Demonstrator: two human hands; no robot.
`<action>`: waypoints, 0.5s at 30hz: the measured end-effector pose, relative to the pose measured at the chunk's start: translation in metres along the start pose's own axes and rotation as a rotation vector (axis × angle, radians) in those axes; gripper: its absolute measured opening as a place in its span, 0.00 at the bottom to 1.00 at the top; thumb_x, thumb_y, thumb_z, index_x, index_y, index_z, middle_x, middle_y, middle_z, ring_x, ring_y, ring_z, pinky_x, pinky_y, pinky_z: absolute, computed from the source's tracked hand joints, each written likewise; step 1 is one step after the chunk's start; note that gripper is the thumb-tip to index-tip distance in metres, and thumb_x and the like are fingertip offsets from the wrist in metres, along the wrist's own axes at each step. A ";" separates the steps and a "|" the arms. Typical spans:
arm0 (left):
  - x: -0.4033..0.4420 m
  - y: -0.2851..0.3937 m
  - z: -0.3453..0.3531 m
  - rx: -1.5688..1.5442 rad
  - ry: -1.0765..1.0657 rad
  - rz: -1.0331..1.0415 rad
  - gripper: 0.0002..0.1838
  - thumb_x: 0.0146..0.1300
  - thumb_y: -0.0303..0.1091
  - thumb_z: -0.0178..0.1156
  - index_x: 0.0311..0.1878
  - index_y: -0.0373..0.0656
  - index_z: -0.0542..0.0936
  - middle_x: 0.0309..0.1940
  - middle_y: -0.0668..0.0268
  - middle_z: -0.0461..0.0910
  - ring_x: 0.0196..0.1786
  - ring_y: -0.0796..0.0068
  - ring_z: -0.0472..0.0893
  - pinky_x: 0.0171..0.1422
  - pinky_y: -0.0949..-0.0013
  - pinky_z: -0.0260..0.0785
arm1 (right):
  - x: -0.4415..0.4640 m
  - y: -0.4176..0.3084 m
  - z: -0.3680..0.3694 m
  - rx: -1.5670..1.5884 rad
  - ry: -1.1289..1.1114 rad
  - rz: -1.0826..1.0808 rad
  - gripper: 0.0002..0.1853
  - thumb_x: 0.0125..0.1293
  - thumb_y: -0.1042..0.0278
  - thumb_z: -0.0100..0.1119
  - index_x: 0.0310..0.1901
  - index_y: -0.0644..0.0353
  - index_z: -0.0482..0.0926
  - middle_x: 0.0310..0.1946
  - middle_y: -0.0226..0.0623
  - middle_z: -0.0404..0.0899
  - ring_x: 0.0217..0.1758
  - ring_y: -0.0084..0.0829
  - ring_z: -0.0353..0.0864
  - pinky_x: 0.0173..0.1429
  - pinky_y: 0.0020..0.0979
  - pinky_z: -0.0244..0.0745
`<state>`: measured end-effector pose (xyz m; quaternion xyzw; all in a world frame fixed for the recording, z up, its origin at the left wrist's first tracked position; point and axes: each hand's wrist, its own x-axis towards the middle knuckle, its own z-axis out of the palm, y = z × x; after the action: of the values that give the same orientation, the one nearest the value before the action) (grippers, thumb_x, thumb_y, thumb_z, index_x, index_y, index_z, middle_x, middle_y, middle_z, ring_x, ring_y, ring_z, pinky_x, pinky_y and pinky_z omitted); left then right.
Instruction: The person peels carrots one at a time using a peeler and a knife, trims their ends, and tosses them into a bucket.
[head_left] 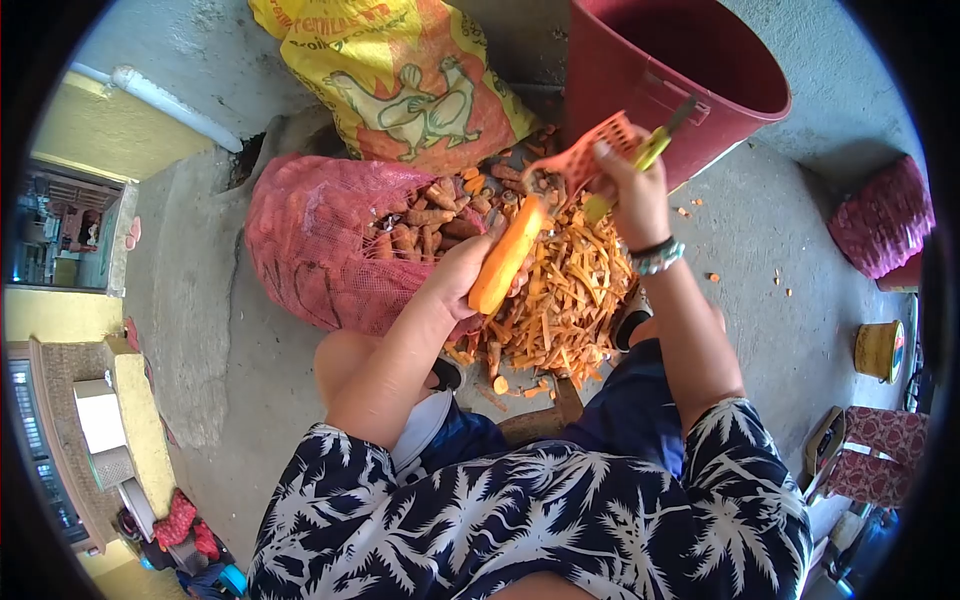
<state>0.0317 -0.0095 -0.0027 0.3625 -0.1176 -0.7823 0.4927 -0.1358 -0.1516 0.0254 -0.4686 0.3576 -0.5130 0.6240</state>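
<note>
My left hand (460,278) is wrapped round a peeled bright-orange carrot (508,255), tilted with its upper end toward my right hand. My right hand (632,190) is closed round a yellow-green tool (652,150) with a dark, narrow end pointing up and right. Blur hides whether it is a knife or a peeler. Next to those fingers is an orange perforated plastic piece (598,150); whether I grip it too is unclear. Beneath both hands lies a heap of orange peelings (570,300). Unpeeled carrots (430,215) show in the mouth of a red mesh sack (315,245) on the left.
Behind the mesh sack stands a yellow printed sack (410,90). A large red bin (670,75) is at the back right, near my right hand. Farther right are a pink mesh bundle (885,220), a yellow bucket (878,352) and a patterned chair (880,450).
</note>
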 end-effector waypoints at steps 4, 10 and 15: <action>-0.003 0.002 0.008 0.002 -0.104 -0.004 0.29 0.67 0.54 0.42 0.53 0.34 0.68 0.29 0.64 0.72 0.27 0.76 0.72 0.30 0.75 0.68 | 0.024 0.019 -0.015 -0.111 0.185 -0.060 0.15 0.57 0.76 0.60 0.45 0.61 0.68 0.32 0.34 0.77 0.19 0.17 0.72 0.20 0.18 0.67; -0.004 0.007 0.007 0.084 -0.136 0.074 0.29 0.67 0.55 0.42 0.54 0.34 0.68 0.28 0.64 0.72 0.25 0.76 0.71 0.29 0.75 0.66 | 0.020 0.006 -0.019 0.205 0.032 0.078 0.13 0.57 0.78 0.58 0.43 0.62 0.69 0.28 0.31 0.76 0.19 0.17 0.71 0.20 0.19 0.65; 0.005 0.005 0.003 -0.003 0.177 0.173 0.29 0.63 0.59 0.44 0.48 0.40 0.71 0.29 0.67 0.70 0.30 0.75 0.73 0.33 0.72 0.68 | -0.008 -0.004 -0.002 -0.173 0.019 -0.159 0.15 0.58 0.77 0.59 0.46 0.64 0.68 0.35 0.34 0.77 0.33 0.19 0.76 0.32 0.21 0.72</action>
<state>0.0317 -0.0172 0.0004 0.4180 -0.1031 -0.7018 0.5676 -0.1409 -0.1443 0.0279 -0.5427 0.3679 -0.5325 0.5353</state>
